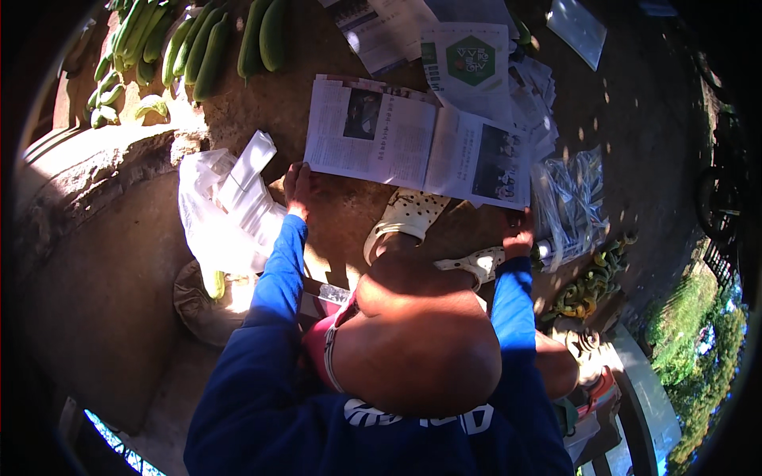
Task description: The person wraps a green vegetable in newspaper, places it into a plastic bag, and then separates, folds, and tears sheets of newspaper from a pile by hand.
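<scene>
A newspaper (397, 139) lies spread in front of me, opened flat across its fold, with printed text and dark photos. At its near left corner my left hand (298, 189) is closed on the edge. My right hand (517, 228), partly in shadow, grips the near right corner. More loose newspaper sheets (468, 67) lie beneath and beyond the open one. Beside my left forearm rests a white plastic bag (210, 214) with a folded white flap. Clear plastic bags (575, 202) lie just right of my right hand.
Several long green cucumber-like vegetables (208, 55) lie at the far left, with smaller ones (105, 101) nearby. A heap of yellow-green vegetables (591, 282) sits at the right. My patterned light clogs (413, 210) stand close to the newspaper. A low concrete ledge (95, 178) runs along the left.
</scene>
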`<state>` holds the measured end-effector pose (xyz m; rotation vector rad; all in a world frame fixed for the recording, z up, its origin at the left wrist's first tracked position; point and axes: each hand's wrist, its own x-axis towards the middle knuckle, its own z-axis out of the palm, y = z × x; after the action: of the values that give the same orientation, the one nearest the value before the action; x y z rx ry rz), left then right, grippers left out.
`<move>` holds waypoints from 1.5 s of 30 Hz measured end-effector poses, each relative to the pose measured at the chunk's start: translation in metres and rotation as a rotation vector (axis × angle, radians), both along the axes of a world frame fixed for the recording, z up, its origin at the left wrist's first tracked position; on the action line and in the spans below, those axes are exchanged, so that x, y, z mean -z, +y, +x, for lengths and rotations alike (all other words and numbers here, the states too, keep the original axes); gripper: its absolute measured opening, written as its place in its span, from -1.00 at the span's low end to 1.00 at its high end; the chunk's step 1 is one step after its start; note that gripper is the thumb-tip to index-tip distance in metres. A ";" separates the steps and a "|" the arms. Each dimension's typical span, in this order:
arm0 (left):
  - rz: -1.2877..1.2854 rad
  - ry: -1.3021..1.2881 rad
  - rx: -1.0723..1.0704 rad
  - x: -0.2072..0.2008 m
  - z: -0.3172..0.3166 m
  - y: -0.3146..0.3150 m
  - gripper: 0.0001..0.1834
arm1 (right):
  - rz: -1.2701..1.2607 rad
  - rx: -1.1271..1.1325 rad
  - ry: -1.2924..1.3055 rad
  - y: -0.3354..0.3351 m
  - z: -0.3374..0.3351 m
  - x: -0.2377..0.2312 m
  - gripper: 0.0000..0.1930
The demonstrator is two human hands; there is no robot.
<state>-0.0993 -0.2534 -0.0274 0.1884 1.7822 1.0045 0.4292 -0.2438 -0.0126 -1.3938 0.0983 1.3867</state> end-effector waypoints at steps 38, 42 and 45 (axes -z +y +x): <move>0.510 1.025 1.432 -0.029 0.143 0.254 -0.43 | -0.078 -0.275 0.327 -0.025 -0.053 0.014 -0.68; 0.494 0.965 1.519 -0.036 0.139 0.259 -0.48 | -0.232 -0.366 0.312 -0.030 -0.101 0.009 -0.67; 0.441 0.947 1.632 -0.042 0.138 0.264 -0.50 | -0.086 -0.584 -0.108 -0.021 -0.131 0.007 -0.69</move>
<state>0.0389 0.0107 0.0146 2.2244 1.3368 -0.0388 0.2978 -0.2648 -0.0196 -1.6418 -0.3507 1.7888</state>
